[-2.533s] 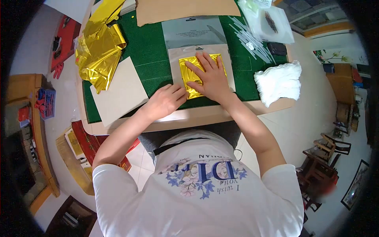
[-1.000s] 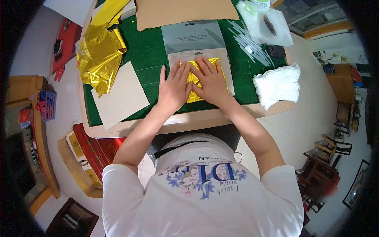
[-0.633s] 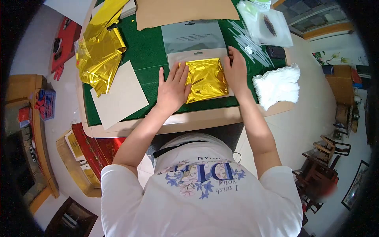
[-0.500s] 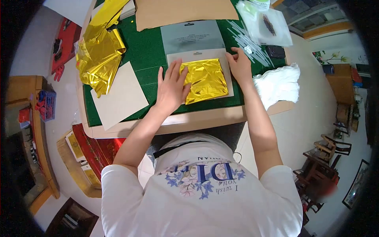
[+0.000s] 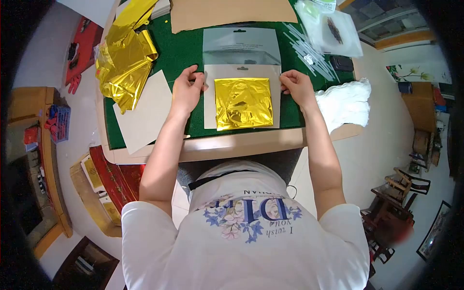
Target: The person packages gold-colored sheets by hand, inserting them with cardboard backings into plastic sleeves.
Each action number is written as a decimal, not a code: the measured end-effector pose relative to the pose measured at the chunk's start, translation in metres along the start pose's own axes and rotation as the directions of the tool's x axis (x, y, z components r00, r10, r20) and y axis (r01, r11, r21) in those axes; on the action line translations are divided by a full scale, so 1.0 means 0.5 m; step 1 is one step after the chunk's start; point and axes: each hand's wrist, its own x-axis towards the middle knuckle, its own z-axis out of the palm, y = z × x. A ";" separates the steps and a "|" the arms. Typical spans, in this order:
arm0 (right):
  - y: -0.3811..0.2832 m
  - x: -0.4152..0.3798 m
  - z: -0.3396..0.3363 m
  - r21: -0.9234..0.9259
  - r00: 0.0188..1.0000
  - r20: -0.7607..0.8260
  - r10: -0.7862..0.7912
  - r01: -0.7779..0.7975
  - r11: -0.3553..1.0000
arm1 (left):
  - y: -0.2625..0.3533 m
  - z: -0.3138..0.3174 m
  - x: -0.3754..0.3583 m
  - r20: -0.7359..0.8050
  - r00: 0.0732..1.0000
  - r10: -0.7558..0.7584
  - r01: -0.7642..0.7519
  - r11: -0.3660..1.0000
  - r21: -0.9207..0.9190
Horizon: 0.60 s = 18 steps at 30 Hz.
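A folded gold foil square (image 5: pixel 244 103) lies on a beige card (image 5: pixel 210 108) with a hang hole near its top. Behind the card, a grey printed plastic bag (image 5: pixel 240 41) lies flat on the green mat. My left hand (image 5: pixel 189 89) pinches the left edge of the card with curled fingers. At the card's right edge, my right hand (image 5: pixel 298 88) has its fingertips closed on the border. Whether each hand grips card or bag film there is hard to tell.
Crumpled gold foil (image 5: pixel 126 67) and a loose beige card (image 5: pixel 143 111) are at left. Brown cardboard (image 5: pixel 232 12) lies at the back. White strips (image 5: pixel 309 55), a black case (image 5: pixel 341 63) and white cloth (image 5: pixel 344 104) are at right.
My left hand has moved off the foil to the card's left edge. The card and foil now lie straighter. My right hand has closed at the right edge.
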 end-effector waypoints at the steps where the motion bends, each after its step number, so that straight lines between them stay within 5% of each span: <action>1: 0.002 -0.002 -0.001 0.007 1.000 0.002 0.004 -0.004 1.000 | 0.000 -0.002 0.004 0.026 0.999 -0.038 0.037 0.999 0.040; 18: -0.002 -0.071 0.019 0.044 0.991 0.013 0.133 -0.134 0.990 | -0.026 -0.040 -0.032 0.121 0.977 -0.178 0.155 0.971 0.183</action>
